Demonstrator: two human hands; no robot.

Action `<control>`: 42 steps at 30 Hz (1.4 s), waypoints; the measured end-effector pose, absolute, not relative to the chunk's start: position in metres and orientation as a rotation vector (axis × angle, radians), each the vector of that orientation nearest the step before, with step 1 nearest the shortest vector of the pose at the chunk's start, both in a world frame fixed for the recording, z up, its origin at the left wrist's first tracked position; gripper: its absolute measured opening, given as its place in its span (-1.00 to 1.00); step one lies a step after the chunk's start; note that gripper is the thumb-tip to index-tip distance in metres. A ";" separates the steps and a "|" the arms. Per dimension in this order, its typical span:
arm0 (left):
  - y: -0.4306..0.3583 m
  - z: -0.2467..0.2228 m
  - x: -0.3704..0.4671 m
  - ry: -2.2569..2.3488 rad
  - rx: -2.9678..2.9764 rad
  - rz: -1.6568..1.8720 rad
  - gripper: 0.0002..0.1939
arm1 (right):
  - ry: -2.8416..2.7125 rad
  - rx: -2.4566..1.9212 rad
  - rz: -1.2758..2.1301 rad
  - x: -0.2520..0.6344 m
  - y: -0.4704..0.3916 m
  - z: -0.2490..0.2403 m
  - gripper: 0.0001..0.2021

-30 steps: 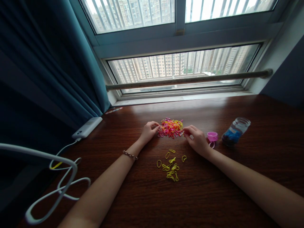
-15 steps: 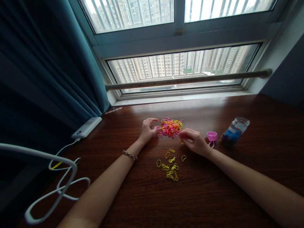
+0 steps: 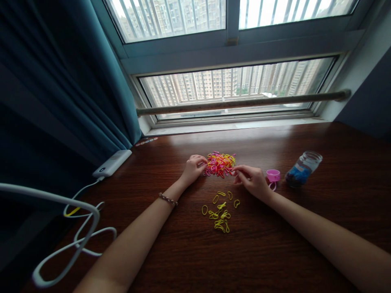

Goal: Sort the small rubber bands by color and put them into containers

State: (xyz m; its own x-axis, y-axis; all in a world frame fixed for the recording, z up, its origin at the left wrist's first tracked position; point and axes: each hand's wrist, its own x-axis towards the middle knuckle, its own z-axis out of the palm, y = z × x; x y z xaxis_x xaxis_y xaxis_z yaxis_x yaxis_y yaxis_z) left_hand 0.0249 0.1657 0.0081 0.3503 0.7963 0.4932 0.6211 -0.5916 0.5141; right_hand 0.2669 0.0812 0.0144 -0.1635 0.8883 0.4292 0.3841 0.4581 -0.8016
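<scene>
A pile of small pink, orange, red and yellow rubber bands (image 3: 220,164) lies on the brown wooden table (image 3: 171,252). My left hand (image 3: 194,169) touches the pile's left edge, its thumb and fingers bent close together; whether a band is between them is too small to tell. At the right edge of the pile is my right hand (image 3: 250,179), thumb and index finger near each other at the bands, with nothing clearly visible in the grip. Nearer to me, several yellow bands (image 3: 220,215) lie loosely grouped between my forearms.
Right of my right hand stand a pink cup-like lid with a loop (image 3: 273,176) and a tilted glass jar (image 3: 302,169) with blue contents. A white power bank (image 3: 112,163) and looped white cable (image 3: 69,196) are at left. Behind is a barred window.
One more yellow band now lies apart, above the loose group. My right hand has drawn slightly right and off it, and my left fingers have closed in on the pile's left edge.
</scene>
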 end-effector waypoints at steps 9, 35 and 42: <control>0.168 0.006 0.023 1.241 2.009 1.216 -0.82 | -1.745 -1.109 0.620 0.266 0.083 0.017 -0.83; 0.165 0.012 0.022 1.161 2.584 1.048 -0.76 | -2.317 -1.071 0.010 0.253 0.115 0.004 -0.62; 0.162 0.011 0.023 1.266 2.672 0.960 -0.79 | -2.080 -1.037 0.109 0.258 0.123 0.000 -0.63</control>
State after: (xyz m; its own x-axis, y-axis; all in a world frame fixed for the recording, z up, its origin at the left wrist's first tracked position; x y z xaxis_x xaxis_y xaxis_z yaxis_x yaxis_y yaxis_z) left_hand 0.0232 0.1618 0.0106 0.4778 0.7098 0.5176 0.6895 -0.6681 0.2796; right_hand 0.2581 0.1232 0.0002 -0.3511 0.7058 0.6153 0.6377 0.6614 -0.3949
